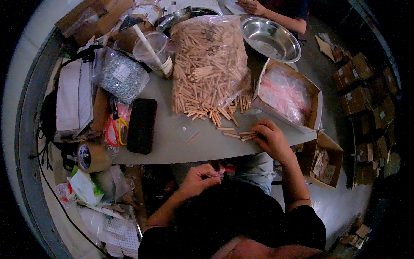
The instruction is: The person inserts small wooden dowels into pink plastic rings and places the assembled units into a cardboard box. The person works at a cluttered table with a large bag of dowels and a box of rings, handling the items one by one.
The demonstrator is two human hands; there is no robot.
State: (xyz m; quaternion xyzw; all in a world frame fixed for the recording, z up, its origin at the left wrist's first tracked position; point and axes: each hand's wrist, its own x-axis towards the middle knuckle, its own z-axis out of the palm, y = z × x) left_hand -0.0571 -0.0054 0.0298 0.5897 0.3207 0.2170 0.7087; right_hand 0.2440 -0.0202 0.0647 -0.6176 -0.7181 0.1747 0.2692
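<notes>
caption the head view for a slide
Right hand at loose wooden sticks near a clear bag full of more

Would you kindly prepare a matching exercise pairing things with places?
1. Bare right hand
2. Clear plastic bag of tan wooden sticks
3. Round shiny metal bowl
4. Black rounded rectangular object

A. Right beside the red-and-yellow-handled scissors
B. Immediately left of the bowl
C. At loose sticks near the table edge
D. Beyond the white-sided cardboard box

Pairs: 1C; 2B; 3D; 4A

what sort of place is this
Probably a small workshop or packing room: a large clear bag of short wooden sticks and a bag of small metallic-looking parts lie on the worktable, and cardboard boxes are stacked at the right.
</notes>
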